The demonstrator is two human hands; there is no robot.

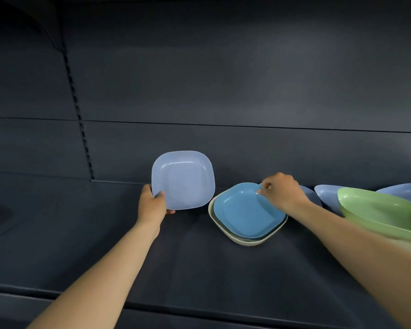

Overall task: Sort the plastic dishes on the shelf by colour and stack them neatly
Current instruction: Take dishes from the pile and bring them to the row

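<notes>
— Pale blue plate [184, 180], where was it?
— Tilted up off the dark shelf [81, 233], gripped at its corner by the left hand [152, 203].
— And the right hand [282, 189]?
— Pinching the rim of the teal plate [244, 210], which sat on a cream plate [237, 241].

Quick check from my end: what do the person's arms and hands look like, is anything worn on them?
Both arms are bare as far as the view shows: no sleeves on either forearm. The left hand and the right hand wear no gloves. No watch, bracelet or ring shows on either one, and there are no visible markings or straps. Some fingers are hidden, so a small ring cannot be ruled out.
</notes>
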